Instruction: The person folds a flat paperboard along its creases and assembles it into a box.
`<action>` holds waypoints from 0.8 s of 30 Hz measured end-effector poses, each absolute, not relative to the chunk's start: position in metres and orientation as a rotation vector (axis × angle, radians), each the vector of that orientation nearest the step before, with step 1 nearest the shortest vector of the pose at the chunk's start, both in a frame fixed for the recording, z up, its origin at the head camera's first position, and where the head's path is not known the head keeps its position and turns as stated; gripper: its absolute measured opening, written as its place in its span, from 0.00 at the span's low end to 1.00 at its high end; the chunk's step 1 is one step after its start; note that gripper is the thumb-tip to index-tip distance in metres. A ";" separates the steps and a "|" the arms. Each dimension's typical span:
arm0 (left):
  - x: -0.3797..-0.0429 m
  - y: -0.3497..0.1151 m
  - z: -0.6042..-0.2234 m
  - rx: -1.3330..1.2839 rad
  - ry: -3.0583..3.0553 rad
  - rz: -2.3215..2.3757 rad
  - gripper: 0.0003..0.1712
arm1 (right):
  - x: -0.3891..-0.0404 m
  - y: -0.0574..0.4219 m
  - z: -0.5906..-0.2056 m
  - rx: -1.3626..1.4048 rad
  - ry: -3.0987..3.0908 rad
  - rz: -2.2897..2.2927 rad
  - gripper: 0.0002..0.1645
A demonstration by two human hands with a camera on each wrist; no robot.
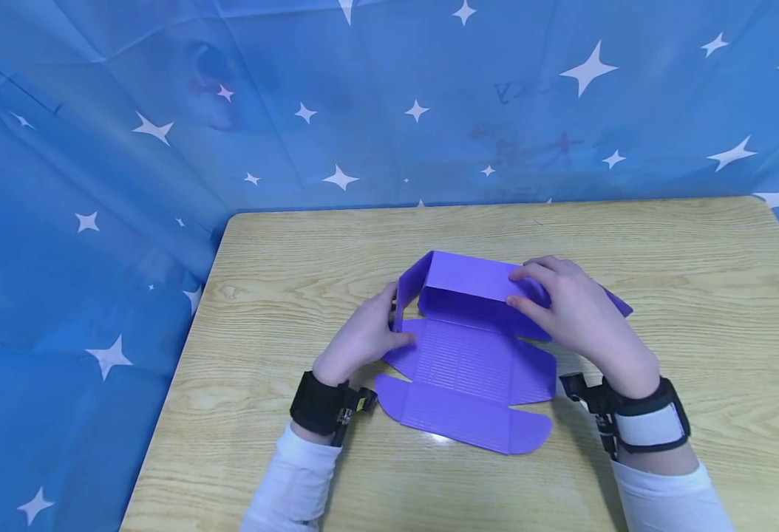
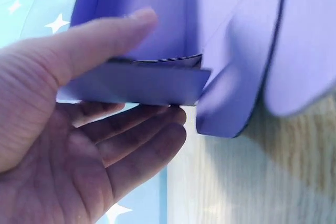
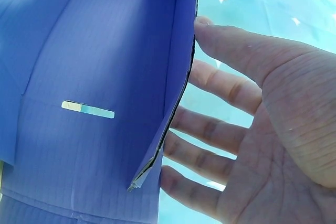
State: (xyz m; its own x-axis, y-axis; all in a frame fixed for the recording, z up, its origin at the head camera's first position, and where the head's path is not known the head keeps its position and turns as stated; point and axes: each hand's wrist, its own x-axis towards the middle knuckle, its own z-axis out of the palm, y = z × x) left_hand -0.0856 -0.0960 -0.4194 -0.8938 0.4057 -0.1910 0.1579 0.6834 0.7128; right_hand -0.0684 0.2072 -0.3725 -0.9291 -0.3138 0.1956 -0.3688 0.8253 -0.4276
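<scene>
A purple cardboard box point(image 1: 463, 362) lies partly folded on the table, its ribbed inside facing up and its back wall raised with a panel bent forward. At its left end my left hand point(image 1: 365, 332) grips a raised side flap point(image 2: 136, 83), thumb on the inner side and fingers behind. My right hand point(image 1: 582, 314) holds the right part of the bent panel point(image 1: 472, 275). In the right wrist view the thumb rests at that panel's edge point(image 3: 182, 66), with the other fingers spread along its outer face. Flaps at the near side lie flat.
The wood-grain table point(image 1: 263, 258) carries the box near its middle. A blue cloth with white stars point(image 1: 389, 89) hangs behind the table and down its left side. Each wrist wears a black strap with a small camera point(image 1: 363, 401).
</scene>
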 end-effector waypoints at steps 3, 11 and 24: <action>-0.086 -0.098 -0.416 0.462 2.483 1.104 0.50 | -0.069 0.207 -0.373 0.544 -2.898 0.712 0.17; -0.085 -0.101 -0.411 0.471 2.430 1.180 0.42 | -0.067 0.204 -0.372 0.571 -2.920 0.713 0.18; -0.083 -0.088 -0.418 0.393 2.608 1.133 0.42 | -0.065 0.196 -0.372 0.658 -2.929 0.688 0.19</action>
State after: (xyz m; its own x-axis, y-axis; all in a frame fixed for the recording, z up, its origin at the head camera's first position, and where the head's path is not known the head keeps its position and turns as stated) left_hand -0.0828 -0.0882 -0.4182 -0.9265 0.3502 -0.1375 0.1385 0.6574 0.7407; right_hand -0.0652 0.1958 -0.3724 -0.9069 -0.3922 0.1543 -0.4199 0.8091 -0.4112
